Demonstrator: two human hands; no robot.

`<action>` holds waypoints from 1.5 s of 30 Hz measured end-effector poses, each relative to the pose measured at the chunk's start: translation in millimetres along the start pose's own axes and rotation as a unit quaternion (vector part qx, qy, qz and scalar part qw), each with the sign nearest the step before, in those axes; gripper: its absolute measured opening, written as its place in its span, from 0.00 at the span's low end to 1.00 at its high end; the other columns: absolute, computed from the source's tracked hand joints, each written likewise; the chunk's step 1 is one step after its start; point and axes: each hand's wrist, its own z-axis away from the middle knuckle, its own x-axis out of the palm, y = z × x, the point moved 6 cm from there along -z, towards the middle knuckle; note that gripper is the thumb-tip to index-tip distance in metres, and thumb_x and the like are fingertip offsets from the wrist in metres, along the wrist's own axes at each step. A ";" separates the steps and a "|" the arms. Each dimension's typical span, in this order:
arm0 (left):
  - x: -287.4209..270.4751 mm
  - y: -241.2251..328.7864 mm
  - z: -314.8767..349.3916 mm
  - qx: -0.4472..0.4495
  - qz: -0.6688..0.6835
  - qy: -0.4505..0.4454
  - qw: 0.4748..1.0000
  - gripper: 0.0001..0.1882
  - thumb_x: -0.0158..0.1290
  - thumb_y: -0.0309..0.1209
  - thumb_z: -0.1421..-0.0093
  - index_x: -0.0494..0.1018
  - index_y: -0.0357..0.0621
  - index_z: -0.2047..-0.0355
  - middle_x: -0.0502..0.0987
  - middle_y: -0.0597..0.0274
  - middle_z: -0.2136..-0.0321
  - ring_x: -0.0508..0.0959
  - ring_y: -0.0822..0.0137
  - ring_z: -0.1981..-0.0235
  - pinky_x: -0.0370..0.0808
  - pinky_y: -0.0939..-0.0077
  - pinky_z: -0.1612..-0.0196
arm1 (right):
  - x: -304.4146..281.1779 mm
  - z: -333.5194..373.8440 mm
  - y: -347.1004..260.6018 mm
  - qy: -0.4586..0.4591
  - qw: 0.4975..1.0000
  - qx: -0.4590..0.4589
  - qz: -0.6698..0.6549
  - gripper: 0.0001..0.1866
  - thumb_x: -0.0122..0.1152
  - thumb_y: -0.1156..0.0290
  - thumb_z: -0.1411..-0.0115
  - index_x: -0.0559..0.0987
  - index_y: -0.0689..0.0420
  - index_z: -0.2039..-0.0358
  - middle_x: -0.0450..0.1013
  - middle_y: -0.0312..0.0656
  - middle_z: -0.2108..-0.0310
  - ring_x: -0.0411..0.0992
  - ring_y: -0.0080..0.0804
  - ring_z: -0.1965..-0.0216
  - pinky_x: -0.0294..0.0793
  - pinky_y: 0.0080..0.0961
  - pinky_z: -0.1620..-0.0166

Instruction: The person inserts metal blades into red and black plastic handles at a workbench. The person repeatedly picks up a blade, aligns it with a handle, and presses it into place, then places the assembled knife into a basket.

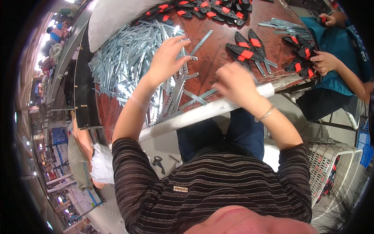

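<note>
Left hand (165, 60): grip spread, thumb apart from fingers, above heaped silver notched flat metal strips (128, 58) on the reddish-brown counter (218, 43). Right hand (237, 84): blurred, near the white rounded front edge (187, 120); whether its grip pinches anything cannot be told. Black tapered pieces with red tabs (234, 50) lie beyond.

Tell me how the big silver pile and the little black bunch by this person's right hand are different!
Colour: the silver pile is shiny grey; the black bunch is black with red parts. Size: the silver pile spreads wide; the black bunch is just a few pieces. Place: the silver pile is by the left hand; the black bunch is by the right hand. Both lie on the reddish table.
</note>
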 end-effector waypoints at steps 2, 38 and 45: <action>12.7 -15.3 -4.3 -0.015 -0.001 0.015 1.000 0.22 0.59 0.34 0.50 0.72 0.44 0.54 0.70 0.55 0.49 0.68 0.54 0.47 0.65 0.64 0.45 | 32.9 -3.2 -25.1 -0.060 0.995 -0.021 -0.070 0.16 0.68 0.64 0.55 0.71 0.55 0.70 0.69 0.41 0.71 0.71 0.42 0.67 0.72 0.34 0.66; 100.9 -131.5 -117.7 -0.289 -0.071 -0.018 0.955 0.30 0.64 0.43 0.55 0.71 0.34 0.57 0.76 0.50 0.63 0.77 0.54 0.63 0.74 0.63 0.58 | 12.8 37.4 55.1 0.188 0.933 0.185 -0.246 0.03 0.52 0.75 0.42 0.71 0.61 0.68 0.70 0.48 0.75 0.71 0.46 0.75 0.69 0.32 0.72; 102.7 -86.3 -92.2 -0.401 0.555 0.003 0.729 0.17 0.56 0.36 0.42 0.70 0.38 0.57 0.77 0.57 0.63 0.78 0.64 0.66 0.76 0.71 0.61 | 14.5 41.8 69.8 0.209 0.889 0.242 -0.328 0.05 0.50 0.72 0.39 0.70 0.61 0.68 0.66 0.43 0.79 0.66 0.33 0.79 0.66 0.26 0.72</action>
